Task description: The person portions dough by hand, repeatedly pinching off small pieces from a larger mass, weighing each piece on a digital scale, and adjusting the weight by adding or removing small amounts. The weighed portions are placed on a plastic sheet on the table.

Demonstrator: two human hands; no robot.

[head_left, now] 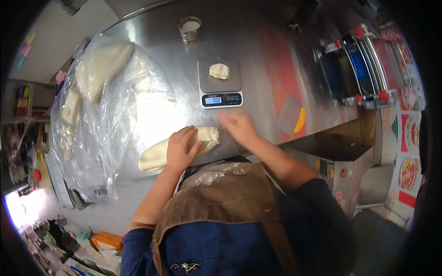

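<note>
We count two hands at work on one long pale log of dough [177, 148] lying on the steel worktop [262, 69], close to its near edge. Our left hand [181, 149] lies flat across the log's middle, fingers spread and pressing down on it, not closed round it. Our right hand [238, 126] is blurred just beside the log's right end; we cannot tell whether its fingers are closed or apart.

Beyond the hands stands one small digital scale [220, 82] with a single lump of dough [219, 71] on its platform. One small round metal cup [189, 28] sits farther back.

To the left, a clear plastic sheet [106, 124] covers one large dough mass [100, 66]. One flat scraper with an orange edge [292, 115] lies to the right, with bare steel around it.
</note>
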